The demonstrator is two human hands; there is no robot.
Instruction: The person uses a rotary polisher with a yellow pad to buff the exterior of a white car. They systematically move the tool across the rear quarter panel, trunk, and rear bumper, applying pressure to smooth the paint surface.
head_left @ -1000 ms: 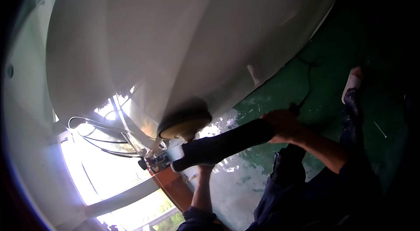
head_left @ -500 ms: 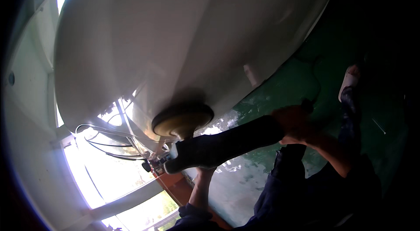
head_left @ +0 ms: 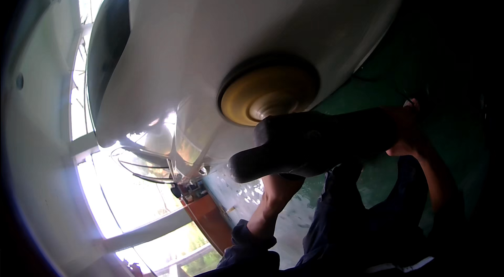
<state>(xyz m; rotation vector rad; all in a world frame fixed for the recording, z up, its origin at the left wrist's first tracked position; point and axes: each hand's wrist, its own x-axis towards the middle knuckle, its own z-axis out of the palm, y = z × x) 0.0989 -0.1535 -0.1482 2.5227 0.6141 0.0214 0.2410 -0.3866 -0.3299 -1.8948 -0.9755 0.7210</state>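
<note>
Left hand [head_left: 278, 185] mostly hidden under the black polisher body [head_left: 315, 143]; grip closed on it from below. Right hand [head_left: 407, 132] wraps the polisher's rear end. Yellow polishing pad [head_left: 268, 93] lies against the white hull [head_left: 236, 25]. Green floor [head_left: 446, 67] dim; bright windows [head_left: 131, 193] lower left.

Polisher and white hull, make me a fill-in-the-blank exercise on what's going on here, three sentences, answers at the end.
1. The round yellow pad of the black polisher is pressed against the white ____.
2. The right hand grips the polisher's rear end, while the left hand holds it from ____.
3. The floor beyond the hull is painted ____.

Missing words: hull; below; green
</note>
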